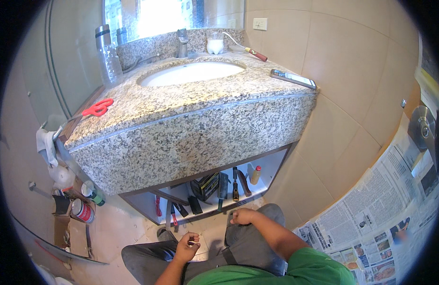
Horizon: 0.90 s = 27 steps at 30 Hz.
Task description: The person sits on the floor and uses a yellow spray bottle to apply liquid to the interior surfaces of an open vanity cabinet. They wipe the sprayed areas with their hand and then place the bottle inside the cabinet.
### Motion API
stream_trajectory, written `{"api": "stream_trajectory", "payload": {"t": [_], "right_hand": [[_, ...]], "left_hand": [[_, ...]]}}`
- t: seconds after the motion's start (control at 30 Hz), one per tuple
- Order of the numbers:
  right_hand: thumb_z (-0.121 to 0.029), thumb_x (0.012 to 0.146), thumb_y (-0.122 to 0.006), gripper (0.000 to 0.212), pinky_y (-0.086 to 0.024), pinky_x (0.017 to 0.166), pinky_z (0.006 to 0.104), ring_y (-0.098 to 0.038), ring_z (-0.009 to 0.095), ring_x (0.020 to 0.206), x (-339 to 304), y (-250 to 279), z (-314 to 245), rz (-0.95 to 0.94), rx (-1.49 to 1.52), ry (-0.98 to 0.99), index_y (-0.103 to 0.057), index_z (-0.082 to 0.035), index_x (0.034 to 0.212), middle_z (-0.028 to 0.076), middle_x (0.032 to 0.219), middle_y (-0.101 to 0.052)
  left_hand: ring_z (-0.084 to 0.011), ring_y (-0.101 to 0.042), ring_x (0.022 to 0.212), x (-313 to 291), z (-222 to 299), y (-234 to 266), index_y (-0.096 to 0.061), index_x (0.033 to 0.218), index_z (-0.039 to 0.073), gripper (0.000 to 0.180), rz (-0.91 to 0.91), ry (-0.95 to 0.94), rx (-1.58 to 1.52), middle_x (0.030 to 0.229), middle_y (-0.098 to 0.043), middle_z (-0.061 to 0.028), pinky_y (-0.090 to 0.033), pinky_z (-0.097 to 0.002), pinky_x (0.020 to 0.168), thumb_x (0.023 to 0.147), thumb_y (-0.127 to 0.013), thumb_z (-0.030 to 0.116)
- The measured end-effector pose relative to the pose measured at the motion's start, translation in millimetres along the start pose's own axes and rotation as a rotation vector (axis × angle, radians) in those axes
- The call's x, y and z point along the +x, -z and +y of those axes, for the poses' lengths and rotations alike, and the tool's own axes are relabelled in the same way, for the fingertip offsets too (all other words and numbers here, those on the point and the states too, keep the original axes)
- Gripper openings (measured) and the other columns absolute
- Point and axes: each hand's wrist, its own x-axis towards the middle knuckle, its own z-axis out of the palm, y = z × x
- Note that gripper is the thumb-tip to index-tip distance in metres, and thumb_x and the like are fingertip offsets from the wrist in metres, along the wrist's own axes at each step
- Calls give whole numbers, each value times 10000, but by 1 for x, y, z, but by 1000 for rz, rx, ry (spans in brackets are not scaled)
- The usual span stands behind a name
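Note:
My left hand [186, 247] is held above my left thigh, its fingers curled in loosely and no object showing in them. My right hand [242, 216] rests on my right knee with the fingers bent down, nothing visible in it. Beyond my knees is a low open cabinet shelf [214, 205] under a granite counter. On it lie a hammer [223, 186], an orange-and-black handled tool [235, 187], a dark box [205, 185], a red-handled tool [174, 216] and a small yellowish bottle with a red cap [255, 175]. Neither hand touches them.
On the granite counter [191, 133] are red-handled scissors [98, 108], a phone [294, 78], a brush [255, 54], a cup of white stuff [214, 45] and a clear bottle [107, 57] around the sink [193, 74]. Cans [83, 210] and a cardboard box [78, 236] stand left. Newspaper [366, 204] covers the door.

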Motion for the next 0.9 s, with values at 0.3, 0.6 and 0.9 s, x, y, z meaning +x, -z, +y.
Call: {"api": "stream_trajectory", "payload": {"t": [0.3, 0.6, 0.9], "right_hand": [[-452, 888, -648, 427, -510, 854, 462, -679, 367, 936, 8, -7, 10, 10, 46, -39, -730, -39, 959, 199, 967, -715], [-449, 889, -643, 414, -512, 851, 467, -683, 356, 923, -5, 3, -4, 17, 7, -12, -739, -48, 933, 191, 933, -716], [-482, 872, -708, 406, -482, 732, 416, -642, 260, 797, 7, -8, 14, 85, 22, 13, -663, -80, 834, 115, 822, -687]], "left_hand": [[-105, -613, 658, -2, -4, 6, -676, 890, 8, 236, -26, 280, 18, 721, -642, -22, -509, -270, 641, 959, -674, 233], [-152, -590, 586, -3, 11, 5, -659, 764, 17, 391, -113, 180, 308, 624, -606, -78, -484, -330, 585, 973, -631, 346], [-314, -550, 538, 0, 18, 5, -610, 704, -4, 518, -103, 145, 473, 617, -547, -213, -438, -434, 558, 977, -586, 435]]}}
